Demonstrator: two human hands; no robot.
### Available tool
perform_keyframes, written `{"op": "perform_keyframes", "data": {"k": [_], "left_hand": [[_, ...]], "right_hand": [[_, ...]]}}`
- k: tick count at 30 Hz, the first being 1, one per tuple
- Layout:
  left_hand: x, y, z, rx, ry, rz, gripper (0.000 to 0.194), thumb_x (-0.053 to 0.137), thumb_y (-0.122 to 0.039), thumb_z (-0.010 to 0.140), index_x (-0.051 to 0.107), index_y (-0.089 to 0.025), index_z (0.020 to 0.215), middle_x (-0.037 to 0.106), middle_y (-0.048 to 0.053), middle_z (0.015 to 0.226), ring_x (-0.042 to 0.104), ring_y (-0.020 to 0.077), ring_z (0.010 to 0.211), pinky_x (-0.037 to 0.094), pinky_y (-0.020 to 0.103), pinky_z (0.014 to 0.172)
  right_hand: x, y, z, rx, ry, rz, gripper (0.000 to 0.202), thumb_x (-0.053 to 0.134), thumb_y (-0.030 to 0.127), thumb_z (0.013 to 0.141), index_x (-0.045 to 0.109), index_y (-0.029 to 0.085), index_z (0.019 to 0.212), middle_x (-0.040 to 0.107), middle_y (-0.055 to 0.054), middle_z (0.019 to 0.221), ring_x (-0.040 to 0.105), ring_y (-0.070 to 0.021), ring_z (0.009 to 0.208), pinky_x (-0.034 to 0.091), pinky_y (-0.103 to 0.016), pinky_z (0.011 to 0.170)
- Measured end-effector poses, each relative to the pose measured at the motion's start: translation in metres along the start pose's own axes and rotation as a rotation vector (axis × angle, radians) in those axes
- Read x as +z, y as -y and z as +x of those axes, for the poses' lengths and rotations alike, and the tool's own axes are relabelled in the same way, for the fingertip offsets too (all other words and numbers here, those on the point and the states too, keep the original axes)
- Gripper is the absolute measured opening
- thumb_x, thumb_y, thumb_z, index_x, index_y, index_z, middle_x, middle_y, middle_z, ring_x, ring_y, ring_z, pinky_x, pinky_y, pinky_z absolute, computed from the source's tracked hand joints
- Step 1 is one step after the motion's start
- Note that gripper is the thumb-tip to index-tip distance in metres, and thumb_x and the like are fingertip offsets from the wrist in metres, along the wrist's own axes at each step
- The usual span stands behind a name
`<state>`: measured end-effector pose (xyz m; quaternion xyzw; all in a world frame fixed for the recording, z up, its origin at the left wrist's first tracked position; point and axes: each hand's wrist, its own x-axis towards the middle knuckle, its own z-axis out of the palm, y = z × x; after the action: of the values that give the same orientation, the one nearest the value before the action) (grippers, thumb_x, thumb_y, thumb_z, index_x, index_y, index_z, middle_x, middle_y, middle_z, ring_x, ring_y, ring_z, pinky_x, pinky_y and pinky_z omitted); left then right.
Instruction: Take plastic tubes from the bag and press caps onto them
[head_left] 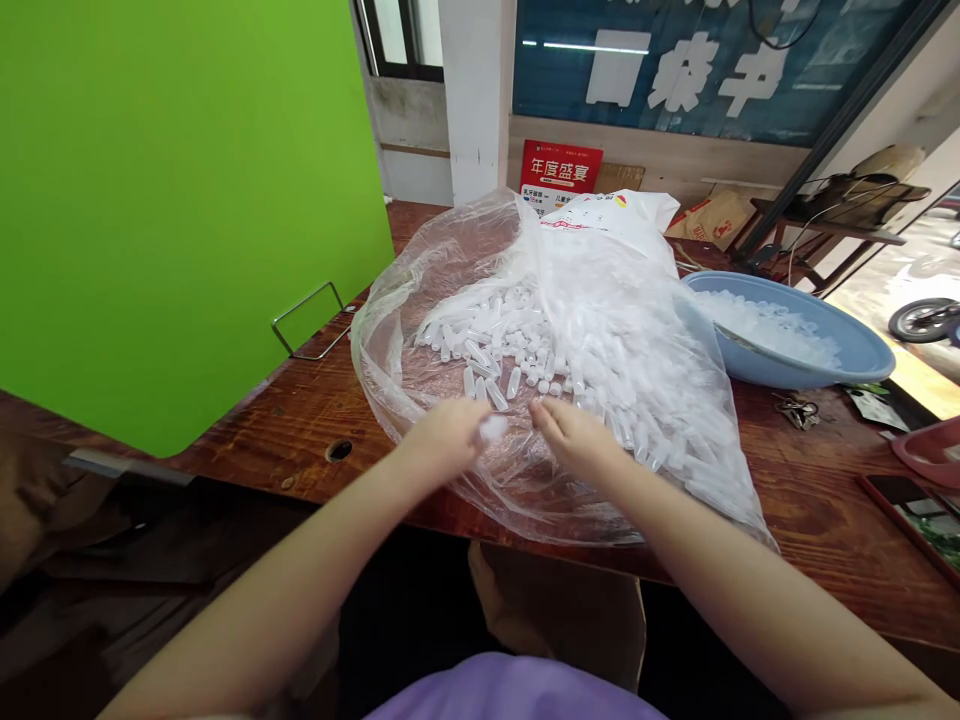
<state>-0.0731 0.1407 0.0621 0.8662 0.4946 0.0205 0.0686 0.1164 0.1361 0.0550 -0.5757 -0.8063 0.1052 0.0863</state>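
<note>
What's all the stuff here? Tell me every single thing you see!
Wooden table: one, reddish-brown, middle
Clear bag: one, see-through, on table
Printed sack: one, white, bag's far end
Blue basin: one, blue, table's right
Plastic pieces: too many to count, whitish, in bag and basin
Keys: a bunch, silvery, before basin
Pink container: one, pink, right edge
Flat object: one, red-edged, below container
Green panel: one, green, left
Metal loop: one, silver, beside panel
Red sign: one, red, behind sack
Wheel: one, dark, outside right
Shirt: one, purple, bottom
Left hand: one, bare, over bag, holding something blurred and white
Right hand: one, bare, over bag, grip unclear
</note>
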Motion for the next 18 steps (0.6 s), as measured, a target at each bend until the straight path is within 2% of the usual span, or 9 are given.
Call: {"op": "perform_keyframes", "data": {"k": [1,3,5,7,9,12,15,18], "left_hand": [[-0.006,0.014,0.010,-0.028,-0.020,0.029,0.019,0.044,-0.012,0.076,0.060,-0.017,0.086,0.061,0.009,0.085,0.057,0.0241,0.082,0.045,0.034,0.072],[-0.013,0.040,0.030,-0.010,-0.035,0.082,0.021,0.048,-0.010,0.072,0.062,-0.015,0.087,0.060,0.011,0.095,0.054,0.0272,0.093,0.041,0.037,0.082],[-0.014,0.060,0.045,0.049,-0.015,0.116,0.031,0.048,-0.005,0.071,0.064,-0.016,0.096,0.060,0.011,0.099,0.053,0.0268,0.097,0.038,0.036,0.086],[-0.008,0.073,0.054,0.098,0.012,0.134,0.045,0.045,-0.002,0.072,0.061,-0.019,0.110,0.061,0.009,0.097,0.055,0.0247,0.094,0.038,0.033,0.084],[0.000,0.080,0.059,0.117,0.030,0.138,0.050,0.042,-0.002,0.075,0.056,-0.022,0.119,0.063,0.009,0.093,0.057,0.0237,0.090,0.039,0.032,0.080],[0.012,0.084,0.060,0.102,0.041,0.127,0.043,0.041,-0.007,0.079,0.058,-0.022,0.115,0.063,0.009,0.092,0.058,0.0241,0.087,0.040,0.032,0.077],[0.018,0.085,0.056,0.053,0.017,0.106,0.037,0.037,-0.009,0.082,0.060,-0.018,0.110,0.062,0.013,0.096,0.059,0.0255,0.087,0.042,0.035,0.077],[0.017,0.081,0.046,0.022,-0.030,0.063,0.035,0.035,-0.007,0.082,0.059,-0.015,0.107,0.057,0.015,0.110,0.057,0.0258,0.097,0.041,0.038,0.083]], "right_hand": [[-0.005,-0.007,0.015,0.044,-0.012,-0.046,0.041,0.024,0.037,0.097,0.059,0.015,0.089,0.064,-0.009,0.083,0.060,-0.0162,0.071,0.044,-0.025,0.059],[-0.009,-0.023,0.041,0.097,-0.027,-0.133,0.028,0.038,0.029,0.094,0.058,0.010,0.097,0.061,-0.016,0.100,0.058,-0.0227,0.091,0.045,-0.033,0.074],[-0.006,-0.036,0.059,0.105,0.008,-0.186,0.022,0.049,0.027,0.090,0.058,0.010,0.100,0.059,-0.014,0.105,0.056,-0.0229,0.098,0.044,-0.039,0.082],[0.002,-0.043,0.067,0.100,0.051,-0.208,0.024,0.053,0.030,0.088,0.058,0.011,0.103,0.058,-0.009,0.106,0.056,-0.0201,0.096,0.046,-0.040,0.084],[0.010,-0.046,0.068,0.101,0.070,-0.207,0.025,0.053,0.030,0.088,0.057,0.013,0.106,0.058,-0.008,0.108,0.057,-0.0186,0.095,0.047,-0.039,0.083],[0.015,-0.044,0.063,0.120,0.042,-0.174,0.025,0.052,0.030,0.089,0.057,0.012,0.106,0.057,-0.008,0.108,0.057,-0.0191,0.096,0.047,-0.040,0.084],[0.008,-0.037,0.055,0.155,-0.038,-0.100,0.023,0.045,0.022,0.092,0.056,0.010,0.108,0.056,-0.013,0.109,0.056,-0.0216,0.099,0.044,-0.037,0.085],[-0.005,-0.026,0.041,0.173,-0.110,0.036,0.027,0.037,0.022,0.093,0.055,0.013,0.110,0.054,-0.014,0.112,0.059,-0.0205,0.094,0.045,-0.031,0.079]]}}
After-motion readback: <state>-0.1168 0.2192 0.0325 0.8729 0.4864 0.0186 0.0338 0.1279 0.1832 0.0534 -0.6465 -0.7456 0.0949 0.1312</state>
